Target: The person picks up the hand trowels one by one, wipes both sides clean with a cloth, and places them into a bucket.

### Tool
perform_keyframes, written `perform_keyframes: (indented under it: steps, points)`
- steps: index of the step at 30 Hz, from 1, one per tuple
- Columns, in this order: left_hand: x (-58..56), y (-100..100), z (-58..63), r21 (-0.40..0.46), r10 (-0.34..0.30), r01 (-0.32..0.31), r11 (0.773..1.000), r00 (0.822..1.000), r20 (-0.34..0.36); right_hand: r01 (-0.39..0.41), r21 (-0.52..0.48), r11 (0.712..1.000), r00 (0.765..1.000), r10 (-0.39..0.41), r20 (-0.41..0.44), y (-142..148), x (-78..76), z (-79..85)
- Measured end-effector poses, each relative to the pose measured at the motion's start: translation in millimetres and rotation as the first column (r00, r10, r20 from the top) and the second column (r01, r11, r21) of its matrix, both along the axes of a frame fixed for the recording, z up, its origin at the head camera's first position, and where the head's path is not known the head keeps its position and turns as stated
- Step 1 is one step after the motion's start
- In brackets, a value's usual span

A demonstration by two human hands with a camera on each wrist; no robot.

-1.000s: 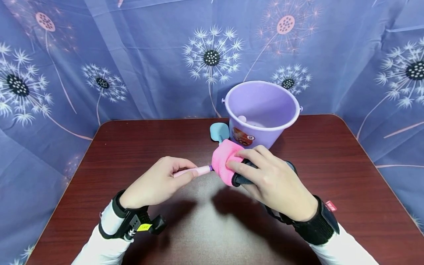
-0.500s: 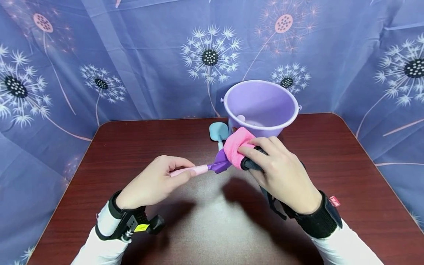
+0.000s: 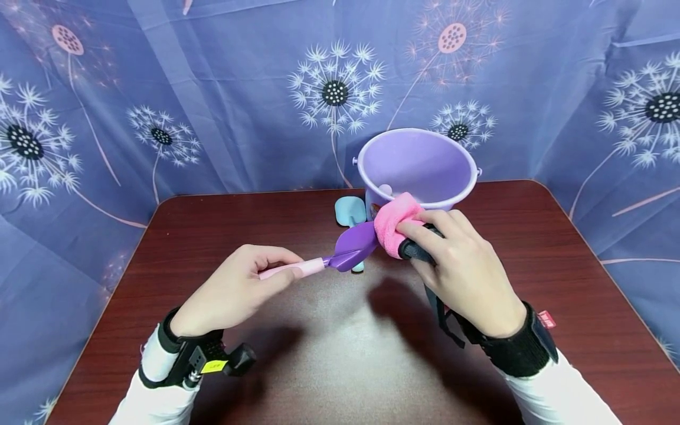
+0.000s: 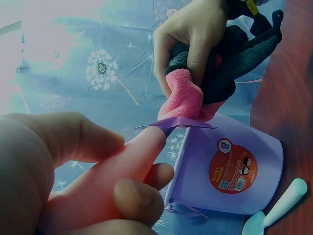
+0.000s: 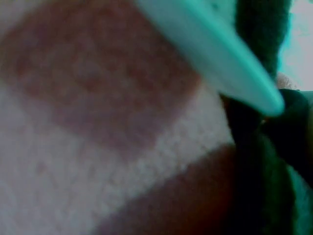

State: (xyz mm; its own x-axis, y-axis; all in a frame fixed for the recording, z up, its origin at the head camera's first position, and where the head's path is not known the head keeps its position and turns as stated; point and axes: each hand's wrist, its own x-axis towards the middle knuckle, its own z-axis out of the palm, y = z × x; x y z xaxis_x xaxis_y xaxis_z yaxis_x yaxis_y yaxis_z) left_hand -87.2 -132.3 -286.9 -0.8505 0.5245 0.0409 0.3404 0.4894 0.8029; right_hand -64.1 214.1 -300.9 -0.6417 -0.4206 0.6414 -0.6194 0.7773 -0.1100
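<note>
Holding the purple shovel (image 3: 340,260) by its pink handle (image 3: 308,267) in the left hand (image 3: 234,289), with thumb and fingers curled round it, and keeping the blade (image 3: 356,242) clear of the surface (image 3: 239,227). Gripping the pink cloth (image 3: 394,221) in the right hand (image 3: 470,271), close by the blade's far end; cannot tell whether touching it.

Could twist or dip the blade with any sideways push, being held only at the handle. Could snag the cloth on the blade's edge if dragged across it. Might also lose the shovel onto the light blue shovel (image 3: 350,209), lying partly beneath it in the head view, by loosening the left grip. Could nudge or tip the bucket (image 3: 419,158), standing upright just beyond the cloth, by reaching too far forward. Might catch the loose black strap (image 3: 438,307), hanging below the right hand, on the shovel.
</note>
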Motion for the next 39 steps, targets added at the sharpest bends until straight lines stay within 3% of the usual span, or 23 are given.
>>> perform_keyframes:
  steps: [15, 39]
  points:
    - [0.0, -2, 2.0, 0.045, 0.023, -0.022, 0.999, 1.0, -0.016, 0.06, 0.005, 0.998, 0.998, -0.06, -0.013, 0, 0.7, -0.5]
    - [4.9, 21, -11.2, 0.04, 0.028, -0.028, 0.999, 1.0, -0.007, -0.032, 0.064, 0.997, 0.999, 0.032, 0.003, -21, 11.2, -2.6]
